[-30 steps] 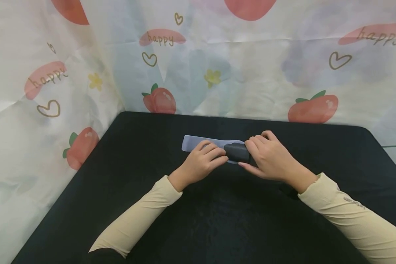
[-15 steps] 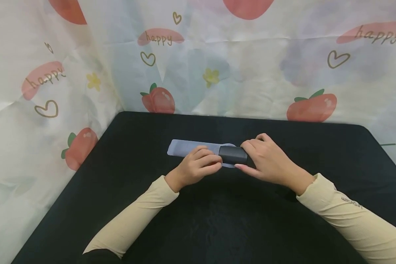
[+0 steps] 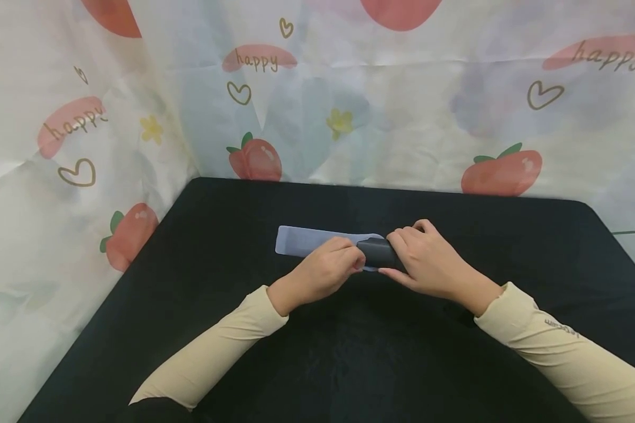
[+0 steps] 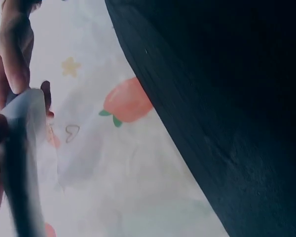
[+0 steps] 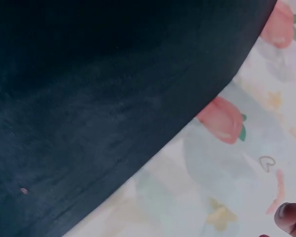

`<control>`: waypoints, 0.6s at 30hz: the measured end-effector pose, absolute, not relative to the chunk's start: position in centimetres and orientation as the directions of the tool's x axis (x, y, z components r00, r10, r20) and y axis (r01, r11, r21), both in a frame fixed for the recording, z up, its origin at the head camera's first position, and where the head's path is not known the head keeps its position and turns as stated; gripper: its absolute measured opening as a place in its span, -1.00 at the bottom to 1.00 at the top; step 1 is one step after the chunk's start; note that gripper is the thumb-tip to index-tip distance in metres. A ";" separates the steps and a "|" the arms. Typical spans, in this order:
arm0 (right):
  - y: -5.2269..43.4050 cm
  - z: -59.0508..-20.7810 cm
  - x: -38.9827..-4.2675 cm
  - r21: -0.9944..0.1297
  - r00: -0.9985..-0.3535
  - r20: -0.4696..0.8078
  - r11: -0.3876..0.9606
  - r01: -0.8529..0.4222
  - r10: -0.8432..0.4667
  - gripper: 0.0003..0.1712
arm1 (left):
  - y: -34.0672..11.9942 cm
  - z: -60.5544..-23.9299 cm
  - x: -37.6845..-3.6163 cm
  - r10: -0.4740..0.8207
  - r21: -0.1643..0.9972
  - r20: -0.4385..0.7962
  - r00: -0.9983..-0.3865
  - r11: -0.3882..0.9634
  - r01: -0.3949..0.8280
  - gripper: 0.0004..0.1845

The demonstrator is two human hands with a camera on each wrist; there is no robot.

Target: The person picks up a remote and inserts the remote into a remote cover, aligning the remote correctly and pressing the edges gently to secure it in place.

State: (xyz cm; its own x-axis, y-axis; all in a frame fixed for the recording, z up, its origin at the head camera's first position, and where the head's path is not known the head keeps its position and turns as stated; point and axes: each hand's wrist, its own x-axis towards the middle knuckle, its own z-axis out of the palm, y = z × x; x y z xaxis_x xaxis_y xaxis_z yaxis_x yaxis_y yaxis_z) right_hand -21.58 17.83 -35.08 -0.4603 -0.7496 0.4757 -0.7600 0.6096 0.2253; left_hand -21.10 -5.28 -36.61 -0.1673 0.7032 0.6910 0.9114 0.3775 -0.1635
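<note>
Both hands hold one long object in the head view: a flat pale blue strip (image 3: 301, 241) with a dark grey, block-like part (image 3: 377, 253) lying over its right end. Its exact kind is not clear. My left hand (image 3: 325, 270) lies across the strip, fingers curled in at the left end of the dark part. My right hand (image 3: 428, 258) grips the right end, thumb below and fingers above. In the left wrist view the pale object (image 4: 24, 128) stretches between fingers at the left edge. Only a few fingertips (image 5: 290, 217) show in the right wrist view.
A black-covered table (image 3: 349, 352) spreads under both hands. A printed curtain (image 3: 402, 117) with strawberries and hearts stands behind it, and another side runs along the left edge.
The object has shifted left and slightly nearer to me, then a little back right. My left fingers have curled in more at the dark part. My right hand keeps its grip.
</note>
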 end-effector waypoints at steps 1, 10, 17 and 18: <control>17.9 -35.2 -21.6 0.222 -0.466 0.466 0.609 -0.761 -0.752 -0.18 | -5.1 -36.6 -21.1 0.707 -0.168 0.689 -0.157 0.367 0.915 -0.87; 17.9 -35.5 -21.9 0.234 -0.441 0.445 0.576 -0.783 -0.779 -0.19 | -4.4 -36.6 -21.0 0.740 -0.187 0.664 -0.108 0.304 0.934 -0.90; 17.7 -35.6 -22.3 0.254 -0.397 0.478 0.556 -0.791 -0.783 -0.21 | -4.3 -36.4 -21.1 0.722 -0.170 0.684 -0.105 0.298 0.939 -0.90; 17.7 -35.6 -22.3 0.259 -0.390 0.480 0.552 -0.793 -0.786 -0.21 | -4.4 -36.4 -21.1 0.720 -0.163 0.686 -0.106 0.294 0.942 -0.90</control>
State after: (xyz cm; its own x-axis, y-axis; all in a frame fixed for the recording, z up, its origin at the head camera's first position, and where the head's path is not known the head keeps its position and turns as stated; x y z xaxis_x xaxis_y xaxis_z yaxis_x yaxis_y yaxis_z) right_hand -22.30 17.72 -35.59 -0.3901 -0.7857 0.4801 -0.7928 0.5518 0.2589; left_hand -21.09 -4.35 -36.44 -0.1060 0.7202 0.6856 0.9418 0.2939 -0.1632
